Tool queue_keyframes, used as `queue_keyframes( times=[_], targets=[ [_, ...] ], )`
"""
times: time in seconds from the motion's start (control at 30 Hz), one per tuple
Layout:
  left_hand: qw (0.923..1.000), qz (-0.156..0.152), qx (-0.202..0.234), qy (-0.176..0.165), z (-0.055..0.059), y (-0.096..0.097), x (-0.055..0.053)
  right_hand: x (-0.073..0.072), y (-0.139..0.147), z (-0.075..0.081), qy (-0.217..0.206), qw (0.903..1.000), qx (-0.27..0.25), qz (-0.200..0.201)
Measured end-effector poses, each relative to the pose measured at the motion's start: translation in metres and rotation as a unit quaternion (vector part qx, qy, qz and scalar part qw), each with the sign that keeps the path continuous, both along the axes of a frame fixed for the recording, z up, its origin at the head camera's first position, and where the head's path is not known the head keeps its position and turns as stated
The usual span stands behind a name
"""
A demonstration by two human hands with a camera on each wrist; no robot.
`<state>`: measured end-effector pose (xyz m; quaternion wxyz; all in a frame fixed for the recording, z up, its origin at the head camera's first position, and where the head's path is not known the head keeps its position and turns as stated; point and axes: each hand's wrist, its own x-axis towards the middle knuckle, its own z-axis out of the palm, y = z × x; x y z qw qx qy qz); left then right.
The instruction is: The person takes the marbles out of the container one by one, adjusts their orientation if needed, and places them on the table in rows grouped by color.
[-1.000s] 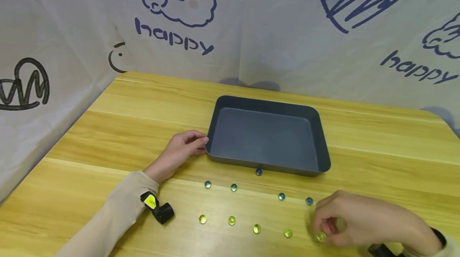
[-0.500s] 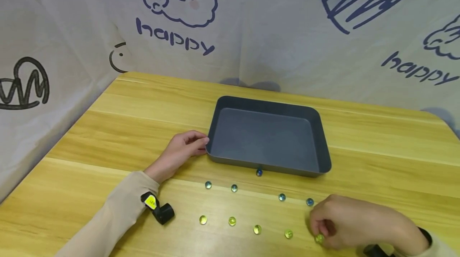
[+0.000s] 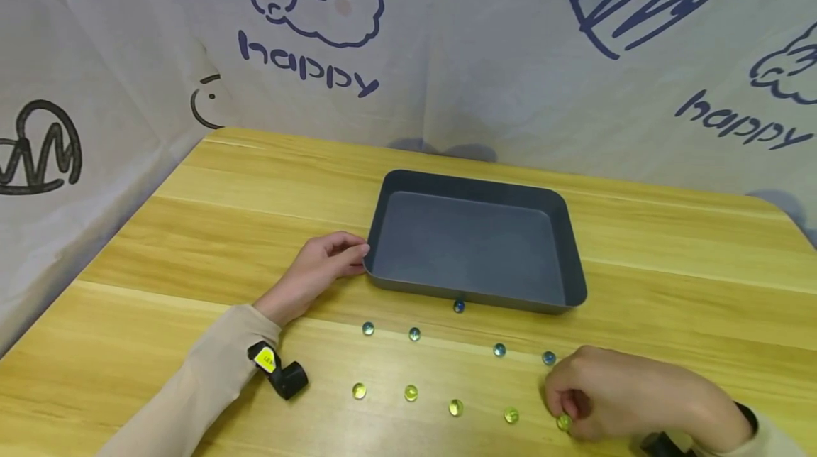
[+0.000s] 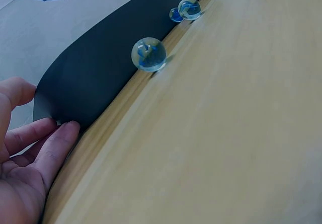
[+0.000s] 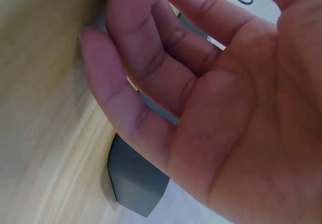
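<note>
A dark grey rectangular tray (image 3: 472,248) lies on the wooden table with nothing inside. My left hand (image 3: 322,269) touches its near left corner; in the left wrist view the fingertips (image 4: 70,128) rest against the outer wall. On the right, my right hand (image 3: 628,393) pinches a yellow-green glass marble (image 3: 564,422) at table level. Several similar marbles, such as this yellow-green marble (image 3: 511,415), form a row to its left. The palm and curled fingers fill the right wrist view, where the pinched marble is hidden.
Behind the yellow-green row lie several blue-tinted marbles, one a clear blue marble (image 3: 500,350). A darker blue marble (image 3: 459,306) sits close against the tray's front wall. A white cloth (image 3: 498,74) with drawings hangs behind the table (image 3: 191,230).
My right hand has shifted slightly left, and the yellow-green marble at its fingertips has moved a little left with it. My left hand stays at the tray's corner.
</note>
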<state>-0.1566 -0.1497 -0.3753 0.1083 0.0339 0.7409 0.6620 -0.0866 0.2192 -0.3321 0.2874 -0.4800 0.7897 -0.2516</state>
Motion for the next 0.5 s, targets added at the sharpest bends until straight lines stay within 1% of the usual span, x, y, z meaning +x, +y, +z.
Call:
queue_keyframes(
  times=[0.1, 0.27, 0.5],
  targets=[
    [1.0, 0.002, -0.001, -0.001, 0.0003, -0.0002, 0.0003, 0.0, 0.0005, -0.0003, -0.01, 0.9999, 0.006, -0.003],
    [1.0, 0.001, 0.0, -0.003, 0.001, 0.0, 0.0005, -0.0008, 0.0018, -0.0006, -0.041, 0.9988, 0.024, -0.016],
    [1.0, -0.001, 0.002, 0.0, 0.0009, 0.0004, 0.0001, -0.0016, 0.0026, -0.0023, -0.049, 0.998, 0.031, -0.026]
  ],
)
